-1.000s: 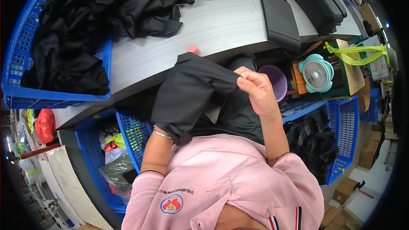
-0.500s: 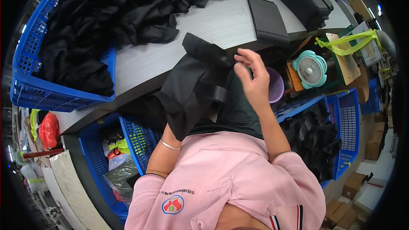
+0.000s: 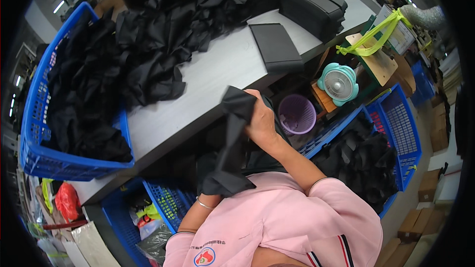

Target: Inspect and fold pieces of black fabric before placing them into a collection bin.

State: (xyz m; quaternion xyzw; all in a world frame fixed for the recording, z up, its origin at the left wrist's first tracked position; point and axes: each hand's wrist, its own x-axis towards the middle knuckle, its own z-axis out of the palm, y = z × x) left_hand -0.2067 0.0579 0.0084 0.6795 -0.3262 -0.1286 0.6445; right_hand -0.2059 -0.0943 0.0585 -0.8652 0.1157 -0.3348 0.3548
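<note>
Half a second on, the right hand, which was spread open just beside the black cloth piece, has come leftward and closed on its upper end; the whole view has turned as well, so the worktable slants more steeply. At far left, a blue crate on that table holds a black fabric heap, which spills rightward along the top. Below and right of it, the left forearm, with a bracelet at its wrist, rises to the cloth's lower end. Its left hand is covered by the fabric, so whether that grips cannot be told. From there the piece hangs over the lap, in front of the table edge, its long axis climbing away from the body and slightly rightward. Each hand thus has its own end: left lower and nearer the body, right upper and nearer the table, the cloth lying to the right hand's left. Beyond that fist stand a purple basket, a teal fan and, far right, another crate with black pieces.
</note>
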